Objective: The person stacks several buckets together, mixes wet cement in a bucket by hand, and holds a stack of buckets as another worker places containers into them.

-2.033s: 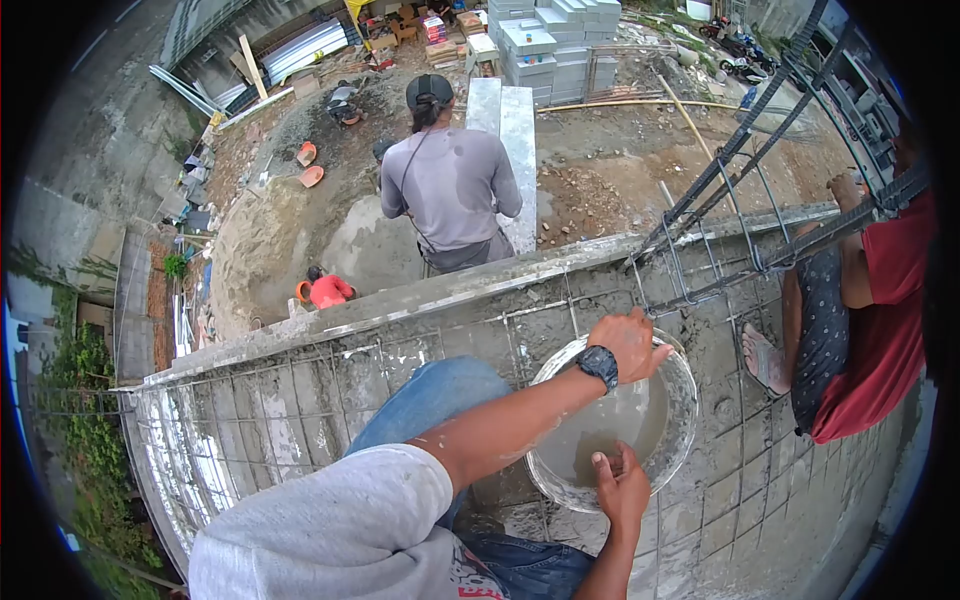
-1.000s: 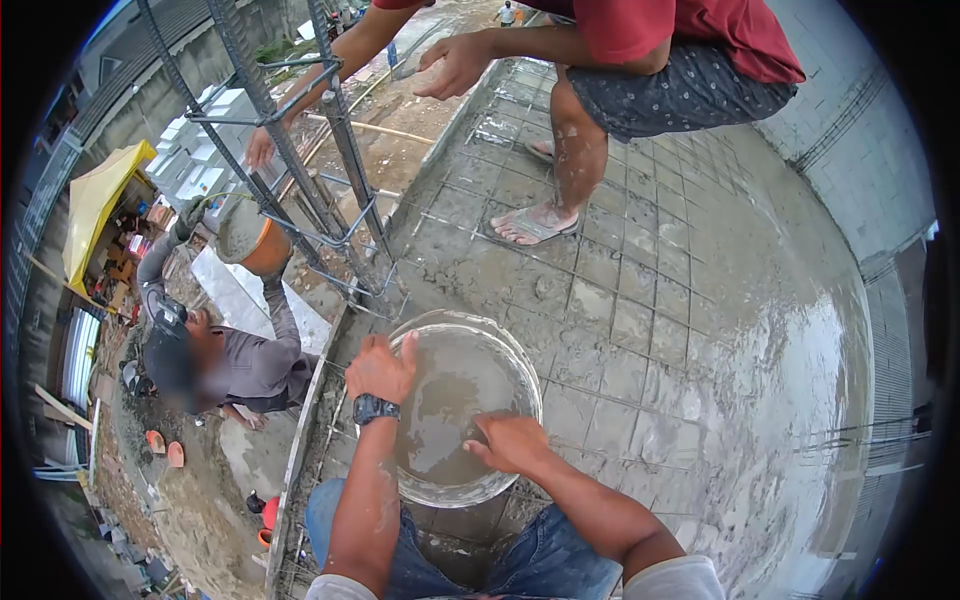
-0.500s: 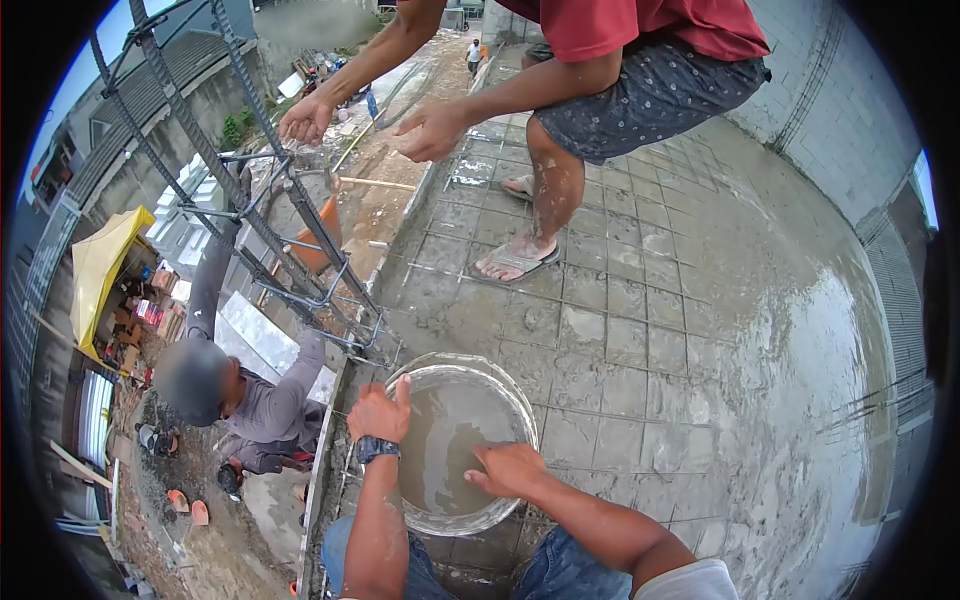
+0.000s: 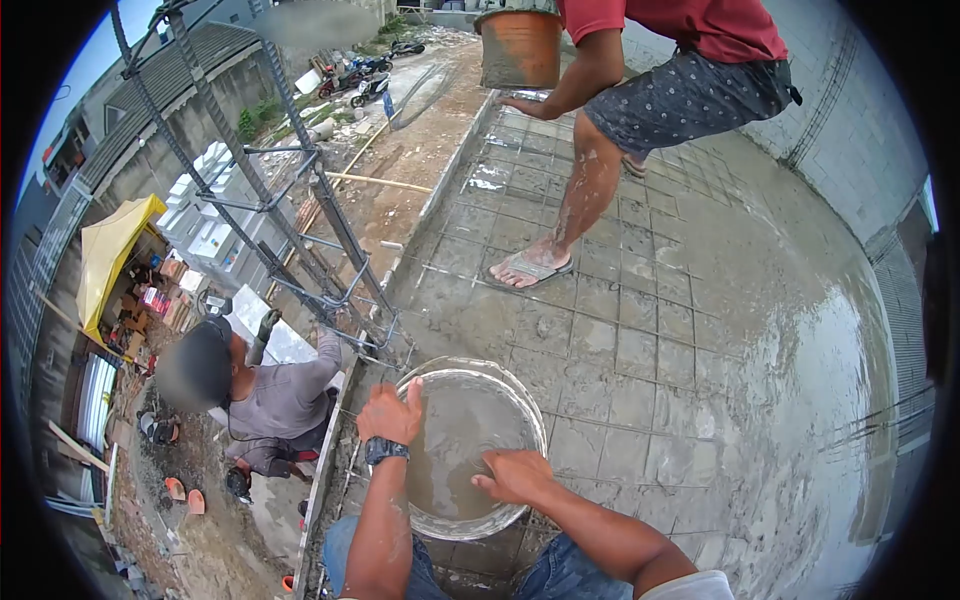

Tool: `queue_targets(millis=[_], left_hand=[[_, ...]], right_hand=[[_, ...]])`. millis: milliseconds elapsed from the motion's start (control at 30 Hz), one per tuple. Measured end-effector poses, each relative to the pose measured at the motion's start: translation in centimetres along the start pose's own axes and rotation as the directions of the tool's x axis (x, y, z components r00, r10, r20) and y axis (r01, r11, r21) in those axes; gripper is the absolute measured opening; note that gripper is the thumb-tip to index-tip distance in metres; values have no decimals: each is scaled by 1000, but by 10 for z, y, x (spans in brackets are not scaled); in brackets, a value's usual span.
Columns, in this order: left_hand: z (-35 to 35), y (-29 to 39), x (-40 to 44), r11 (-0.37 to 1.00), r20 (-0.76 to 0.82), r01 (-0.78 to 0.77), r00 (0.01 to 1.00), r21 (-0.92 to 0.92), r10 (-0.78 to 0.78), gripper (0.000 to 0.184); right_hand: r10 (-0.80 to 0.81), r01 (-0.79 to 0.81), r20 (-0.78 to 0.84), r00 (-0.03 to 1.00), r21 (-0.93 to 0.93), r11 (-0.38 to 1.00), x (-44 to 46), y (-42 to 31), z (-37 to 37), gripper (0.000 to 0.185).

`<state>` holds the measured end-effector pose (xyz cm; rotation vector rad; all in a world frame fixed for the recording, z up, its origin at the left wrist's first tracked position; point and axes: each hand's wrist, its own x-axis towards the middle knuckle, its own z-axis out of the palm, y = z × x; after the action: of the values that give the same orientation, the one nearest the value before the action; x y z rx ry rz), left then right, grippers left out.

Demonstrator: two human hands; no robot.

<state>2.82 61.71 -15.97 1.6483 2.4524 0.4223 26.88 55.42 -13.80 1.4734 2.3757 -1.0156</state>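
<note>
A round bucket (image 4: pixel 541 420) with a mortar-smeared white rim stands between my knees, holding murky grey-brown water (image 4: pixel 455 450). At its left rim is my left hand (image 4: pixel 390 412), a dark watch on the wrist, thumb out and apart from the slightly blurred fingers. Over the right side of the water hangs my right hand (image 4: pixel 514 476), thumb and forefinger apart. I see nothing held in either hand. Whether the right fingertips touch the water is unclear.
A co-worker in a red shirt (image 4: pixel 690 28) crouches ahead near an orange bucket (image 4: pixel 520 50). Another in grey (image 4: pixel 280 400) stands below the slab edge, left. Upright rebar (image 4: pixel 345 235) rises at that edge. Wet concrete over a steel grid (image 4: pixel 620 320) stretches right.
The orange bucket has risen from beside the rebar to the slab's far edge near the red-shirted co-worker, who has shifted right. The grey-clad co-worker's raised arm has lowered. My hands barely move.
</note>
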Motion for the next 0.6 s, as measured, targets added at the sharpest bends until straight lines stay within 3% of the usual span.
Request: queue_targets(millis=[267, 367, 600], left_hand=[[-1, 1, -1, 1000, -17, -5, 1000, -7, 4, 65], [1, 0, -1, 1000, -25, -9, 1000, -3, 9, 65], [4, -2, 1, 1000, -12, -20, 1000, 4, 21, 65]], right_hand=[[-2, 3, -45, 999, 13, 1000, 1, 2, 5, 46], [12, -11, 23, 1000, -22, 1000, 2, 1, 2, 45], [5, -5, 12, 1000, -4, 1000, 1, 2, 3, 46]])
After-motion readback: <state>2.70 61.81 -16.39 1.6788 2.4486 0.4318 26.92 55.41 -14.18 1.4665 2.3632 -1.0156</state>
